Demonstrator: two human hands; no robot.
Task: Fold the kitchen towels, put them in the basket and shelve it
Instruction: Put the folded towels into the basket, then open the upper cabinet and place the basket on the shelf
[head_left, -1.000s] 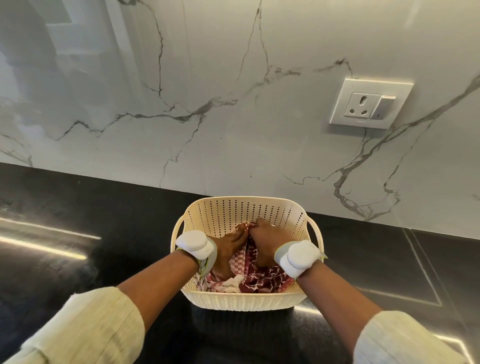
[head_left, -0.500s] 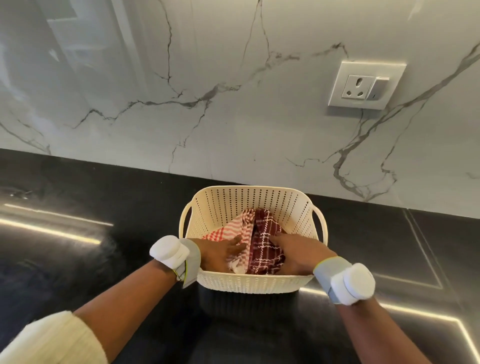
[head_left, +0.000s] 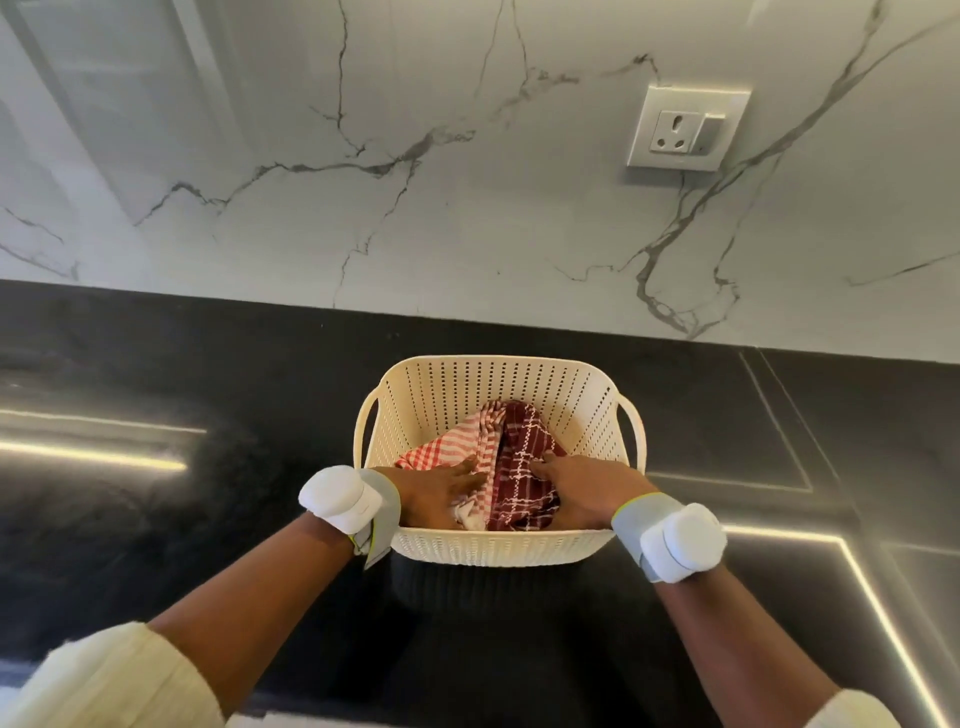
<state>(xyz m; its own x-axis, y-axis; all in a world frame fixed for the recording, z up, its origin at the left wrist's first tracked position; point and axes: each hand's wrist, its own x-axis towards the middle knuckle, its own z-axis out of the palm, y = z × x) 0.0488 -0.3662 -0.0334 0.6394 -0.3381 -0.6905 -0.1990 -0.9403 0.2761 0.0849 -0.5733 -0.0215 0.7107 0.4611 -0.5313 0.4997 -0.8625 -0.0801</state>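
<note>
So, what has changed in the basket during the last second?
Both hands drew apart and back toward the near wall: the left hand now lies on the red-striped towel, the right hand on the maroon checked towel, uncovering both. The basket stayed on the black counter.

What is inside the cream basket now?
Inside the basket lie a light red striped towel and a dark red checked towel. The left hand and right hand rest on them. The basket's floor is covered.
</note>
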